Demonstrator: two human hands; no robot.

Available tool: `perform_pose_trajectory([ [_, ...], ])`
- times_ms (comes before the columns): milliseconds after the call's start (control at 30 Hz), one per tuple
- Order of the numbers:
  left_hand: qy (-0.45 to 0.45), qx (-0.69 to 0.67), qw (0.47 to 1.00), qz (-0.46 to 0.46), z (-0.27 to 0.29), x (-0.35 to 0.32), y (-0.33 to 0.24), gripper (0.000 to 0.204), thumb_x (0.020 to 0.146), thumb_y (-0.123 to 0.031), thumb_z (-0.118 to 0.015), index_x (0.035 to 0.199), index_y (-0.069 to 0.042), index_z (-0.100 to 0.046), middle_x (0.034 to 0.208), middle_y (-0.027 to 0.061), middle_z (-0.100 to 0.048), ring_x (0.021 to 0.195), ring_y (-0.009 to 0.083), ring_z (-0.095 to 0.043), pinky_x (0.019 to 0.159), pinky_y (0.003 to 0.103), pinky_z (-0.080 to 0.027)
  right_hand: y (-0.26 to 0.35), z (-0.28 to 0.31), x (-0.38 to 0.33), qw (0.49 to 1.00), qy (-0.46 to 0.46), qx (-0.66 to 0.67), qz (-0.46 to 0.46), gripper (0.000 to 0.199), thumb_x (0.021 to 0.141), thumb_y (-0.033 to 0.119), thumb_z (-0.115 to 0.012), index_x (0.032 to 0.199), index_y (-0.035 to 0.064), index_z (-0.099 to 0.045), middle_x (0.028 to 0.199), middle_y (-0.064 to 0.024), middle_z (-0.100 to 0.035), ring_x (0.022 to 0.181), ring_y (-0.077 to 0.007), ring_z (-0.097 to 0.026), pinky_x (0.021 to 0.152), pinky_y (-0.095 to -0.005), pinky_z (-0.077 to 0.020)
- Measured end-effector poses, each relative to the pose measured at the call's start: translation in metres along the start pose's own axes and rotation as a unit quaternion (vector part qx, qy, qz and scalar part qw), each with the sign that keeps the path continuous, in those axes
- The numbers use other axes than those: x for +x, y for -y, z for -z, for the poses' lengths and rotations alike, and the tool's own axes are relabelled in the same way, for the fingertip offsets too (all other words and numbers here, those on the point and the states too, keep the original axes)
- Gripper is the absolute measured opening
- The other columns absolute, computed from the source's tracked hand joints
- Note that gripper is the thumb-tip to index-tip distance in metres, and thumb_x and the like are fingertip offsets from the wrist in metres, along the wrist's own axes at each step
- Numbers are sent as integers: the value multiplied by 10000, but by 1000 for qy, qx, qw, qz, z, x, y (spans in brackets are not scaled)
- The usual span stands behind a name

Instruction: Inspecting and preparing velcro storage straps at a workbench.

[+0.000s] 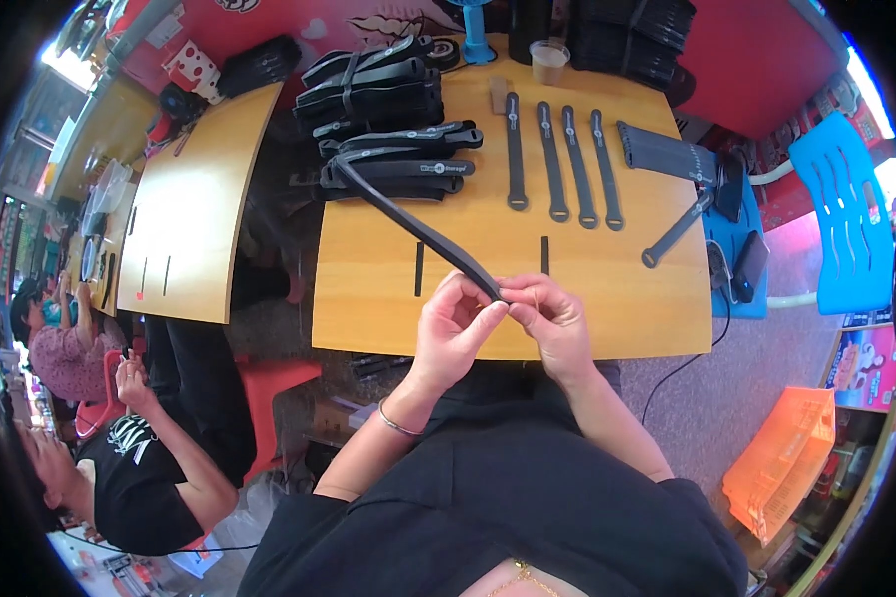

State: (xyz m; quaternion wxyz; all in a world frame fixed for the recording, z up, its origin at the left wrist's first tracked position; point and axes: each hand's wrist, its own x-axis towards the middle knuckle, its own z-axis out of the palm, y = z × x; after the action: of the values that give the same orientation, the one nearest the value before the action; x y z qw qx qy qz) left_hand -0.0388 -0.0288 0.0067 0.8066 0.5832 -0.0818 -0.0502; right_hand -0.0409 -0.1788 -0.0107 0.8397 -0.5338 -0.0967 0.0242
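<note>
My left hand (455,323) pinches one end of a long black strap (413,227) between thumb and fingers above the table's near edge. Close beside it, my right hand (552,316) is closed with its fingertips at the same end. The strap slants up and away to the left, its far end lying against a pile of black straps (398,179). Flat grey straps with slotted ends (552,164) lie side by side beyond my hands, several in a row. Another grey strap (677,229) lies aslant at the right.
On the wooden table (637,308) are two short black strips (418,269), bundled straps (368,90), a dark grey stack (667,154) and a plastic cup (548,62). A blue chair (846,214) and orange crate (781,463) stand right. Another person (140,468) sits at the left.
</note>
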Motion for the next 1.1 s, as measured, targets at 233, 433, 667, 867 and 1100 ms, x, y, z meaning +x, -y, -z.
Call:
perform_pose_trajectory([
  [233,-6,68,998,-12,0,3,1,104,847,13,-654,872,22,-553,974,35,-508,858,84,-551,735,209,-470,5,-7,2,999,-40,14,-32,86,899,15,-584,951,-1,-651,1042,-90,-651,929,-130,-597,845,-249,-473],
  [433,-5,94,995,17,5,0,0,103,823,13,-654,859,32,-559,920,36,-526,805,84,-569,718,215,-492,10,-2,4,997,-31,-47,-43,89,912,-24,-550,961,-26,-624,972,-93,-655,874,-110,-608,814,-240,-488],
  [667,69,23,995,67,8,-2,-17,121,805,5,-659,810,23,-539,876,44,-594,781,85,-606,697,211,-498,36,-2,7,991,-9,-129,-35,30,865,-32,-603,876,-19,-628,925,-69,-626,799,-116,-608,717,-241,-502],
  [867,97,-66,988,96,20,-2,-11,266,825,27,-586,1054,6,-453,1097,96,-562,1008,136,-582,828,260,-489,52,-19,2,901,74,-401,148,84,780,-31,-681,837,23,-650,877,-92,-639,730,-187,-644,619,-262,-512],
  [1100,129,-151,959,202,10,-7,-24,545,924,-13,-448,1426,-7,-236,1152,96,-532,1007,169,-574,844,298,-495,45,-22,-7,881,43,-422,208,165,752,-31,-708,888,52,-664,803,-69,-618,677,-178,-631,578,-271,-500],
])
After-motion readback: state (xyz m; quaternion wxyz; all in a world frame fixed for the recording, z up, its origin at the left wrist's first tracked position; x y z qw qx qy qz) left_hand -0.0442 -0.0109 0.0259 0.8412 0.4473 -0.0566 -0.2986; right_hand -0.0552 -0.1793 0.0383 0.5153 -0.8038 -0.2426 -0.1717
